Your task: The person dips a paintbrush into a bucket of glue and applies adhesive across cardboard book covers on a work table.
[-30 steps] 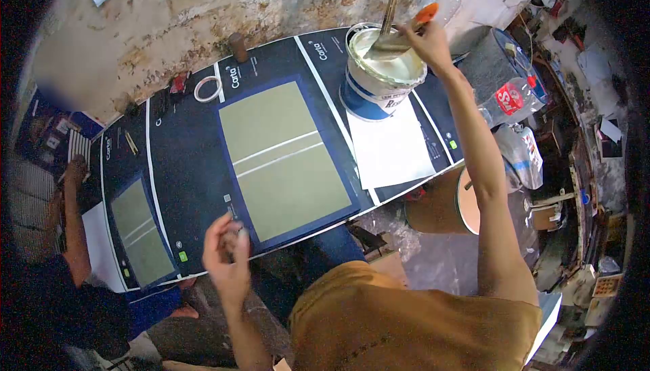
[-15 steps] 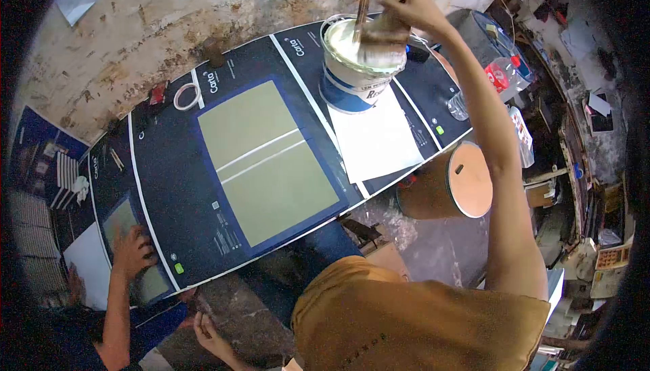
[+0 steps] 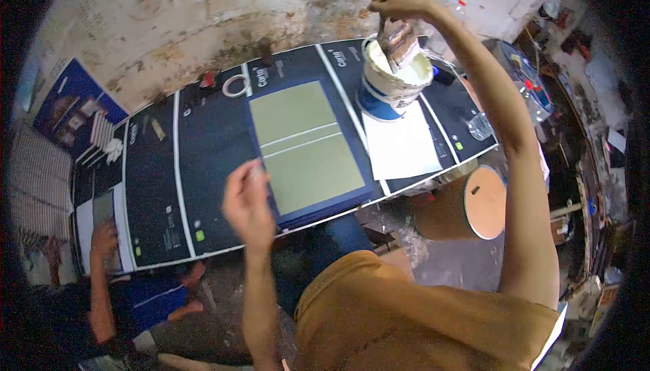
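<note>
My right hand (image 3: 403,2) is closed round the handle of a wide paintbrush (image 3: 401,46). The handle has an orange end, and the bristles point down over the mouth of a white and blue bucket (image 3: 389,93). White paste-like stuff fills the bucket and coats the bristles. My left hand (image 3: 249,205), slightly blurred, hovers by the left edge of a stack of dark blue-bordered covers (image 3: 311,175). Its fingers are loosely bent and apart, with nothing visible in them. Grey-green boards (image 3: 291,114) with pale gaps between them lie on the top cover.
A co-worker's hand (image 3: 103,239) rests on a grey-green strip at the left. White paper (image 3: 399,158) lies beneath the bucket. A tape roll (image 3: 235,85) sits near the wall. Beyond the table's front edge stands a round drum (image 3: 484,202); a plastic bottle (image 3: 479,127) is at right.
My left hand has risen from below the table edge to beside the covers. The brush has tilted, its handle end swinging left, still over the bucket. The view has shifted.
</note>
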A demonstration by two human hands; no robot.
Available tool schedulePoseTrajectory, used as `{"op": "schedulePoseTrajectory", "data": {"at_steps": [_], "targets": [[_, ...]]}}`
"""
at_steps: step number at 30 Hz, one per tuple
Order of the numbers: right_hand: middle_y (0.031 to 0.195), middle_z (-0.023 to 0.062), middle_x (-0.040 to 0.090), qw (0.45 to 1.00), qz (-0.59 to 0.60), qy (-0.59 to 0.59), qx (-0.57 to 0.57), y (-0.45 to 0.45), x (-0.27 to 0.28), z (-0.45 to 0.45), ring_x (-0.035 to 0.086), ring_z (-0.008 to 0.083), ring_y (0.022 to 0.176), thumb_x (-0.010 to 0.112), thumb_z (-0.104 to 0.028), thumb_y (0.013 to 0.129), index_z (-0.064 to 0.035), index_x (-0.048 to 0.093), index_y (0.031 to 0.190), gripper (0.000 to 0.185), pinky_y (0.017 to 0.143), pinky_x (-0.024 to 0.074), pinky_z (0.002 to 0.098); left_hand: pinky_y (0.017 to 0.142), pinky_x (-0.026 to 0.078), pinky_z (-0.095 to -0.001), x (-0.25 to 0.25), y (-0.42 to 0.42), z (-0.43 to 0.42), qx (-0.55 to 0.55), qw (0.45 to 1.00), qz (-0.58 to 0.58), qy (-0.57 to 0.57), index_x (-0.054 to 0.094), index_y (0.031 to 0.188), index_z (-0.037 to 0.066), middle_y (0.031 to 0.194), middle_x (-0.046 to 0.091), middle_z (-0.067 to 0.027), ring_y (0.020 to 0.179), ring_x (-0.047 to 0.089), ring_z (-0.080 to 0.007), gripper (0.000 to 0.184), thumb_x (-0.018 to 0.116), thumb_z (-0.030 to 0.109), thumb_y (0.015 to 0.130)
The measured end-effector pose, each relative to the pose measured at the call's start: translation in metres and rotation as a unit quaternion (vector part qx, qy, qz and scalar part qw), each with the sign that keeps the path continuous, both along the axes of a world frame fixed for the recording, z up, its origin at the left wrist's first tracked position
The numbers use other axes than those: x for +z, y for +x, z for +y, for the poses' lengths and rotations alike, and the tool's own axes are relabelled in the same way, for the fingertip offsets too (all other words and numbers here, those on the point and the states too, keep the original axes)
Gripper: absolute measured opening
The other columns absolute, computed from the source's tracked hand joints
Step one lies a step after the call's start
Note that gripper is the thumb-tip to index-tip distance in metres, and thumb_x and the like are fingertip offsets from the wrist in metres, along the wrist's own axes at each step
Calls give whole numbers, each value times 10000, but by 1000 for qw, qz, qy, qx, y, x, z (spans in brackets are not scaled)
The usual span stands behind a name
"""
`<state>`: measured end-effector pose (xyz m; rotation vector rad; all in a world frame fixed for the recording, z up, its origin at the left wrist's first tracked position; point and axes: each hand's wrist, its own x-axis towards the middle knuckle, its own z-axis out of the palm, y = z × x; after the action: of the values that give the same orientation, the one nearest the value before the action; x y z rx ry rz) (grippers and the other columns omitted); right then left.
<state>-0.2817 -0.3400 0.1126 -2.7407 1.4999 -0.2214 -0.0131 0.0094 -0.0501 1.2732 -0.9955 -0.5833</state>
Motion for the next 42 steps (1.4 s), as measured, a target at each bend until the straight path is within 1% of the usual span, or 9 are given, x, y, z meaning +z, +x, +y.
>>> {"op": "schedulePoseTrajectory", "data": {"at_steps": [2, 6, 9, 14, 17, 21, 31, 37, 42], "targets": [[843, 205, 657, 999, 47, -3, 15, 49, -6, 25, 640, 361, 792, 691, -386, 793, -3, 528, 1053, 491, 720, 494, 443, 642, 461, -237, -23, -15, -26, -17, 999, 23, 14, 609, 1072, 0, 849, 630, -35, 733, 581, -92, 204, 527, 151, 963], [936, 248, 635, 981, -139, -38, 128, 118, -81, 46, 617, 433, 849, 742, -286, 718, -39, 418, 1250, 670, 760, 487, 479, 615, 447, -247, -78, -29, -45, 5, 997, 28, 73, 638, 1008, 12, 700, 600, -28, 662, 565, -90, 240, 492, 201, 981], [858, 227, 646, 932, -322, -47, 161, 148, -124, 78, 639, 396, 794, 727, -272, 730, -33, 500, 1198, 572, 726, 507, 437, 608, 443, -265, -74, -32, -40, 32, 997, 1, 69, 644, 979, 8, 656, 579, -44, 641, 560, -102, 290, 466, 237, 990], [642, 146, 646, 945, -312, 87, -48, 97, -160, 98, 673, 268, 642, 704, -414, 785, -30, 632, 713, 398, 629, 520, 384, 581, 425, -278, -79, -27, -40, 15, 997, 15, 70, 638, 989, -2, 653, 567, -49, 615, 530, -103, 341, 423, 261, 1004], [599, 91, 635, 941, -302, 54, -143, 30, -148, 122, 631, 176, 569, 692, -436, 800, -5, 633, 690, 448, 552, 498, 328, 541, 364, -249, -80, -26, -38, 10, 997, 60, 49, 621, 1003, -8, 661, 553, -36, 583, 460, -77, 429, 346, 320, 1023], [700, 3, 587, 740, -659, 72, -111, -10, -131, 168, 496, 63, 563, 708, -246, 841, -15, 653, 840, 237, 450, 360, 237, 518, 304, -208, -76, -24, -38, 8, 994, 100, 36, 582, 1056, -5, 679, 529, -15, 564, 396, -58, 626, 193, 484, 1023], [767, 131, 658, 897, -408, 100, -136, 109, -183, 228, 637, 218, 722, 725, -272, 764, 11, 616, 836, 311, 675, 500, 333, 552, 334, -220, -84, -22, -37, 26, 989, 146, 18, 590, 1067, -17, 697, 551, -32, 582, 415, -72, 652, 156, 468, 1030], [734, 91, 639, 933, -309, 7, -182, -7, -165, 236, 585, 135, 662, 718, -210, 781, 7, 620, 785, 238, 624, 483, 308, 565, 325, -192, -82, -19, -36, 19, 986, 165, 14, 553, 1110, 5, 732, 540, -25, 609, 423, -65, 705, 143, 567, 996], [784, 65, 638, 828, -531, 88, -153, 21, -148, 250, 564, 115, 645, 725, -158, 785, 9, 604, 894, 233, 573, 463, 241, 568, 337, -200, -84, -21, -37, 49, 984, 166, -31, 550, 1107, -12, 746, 543, -37, 619, 428, -78, 745, 124, 587, 987]]}}
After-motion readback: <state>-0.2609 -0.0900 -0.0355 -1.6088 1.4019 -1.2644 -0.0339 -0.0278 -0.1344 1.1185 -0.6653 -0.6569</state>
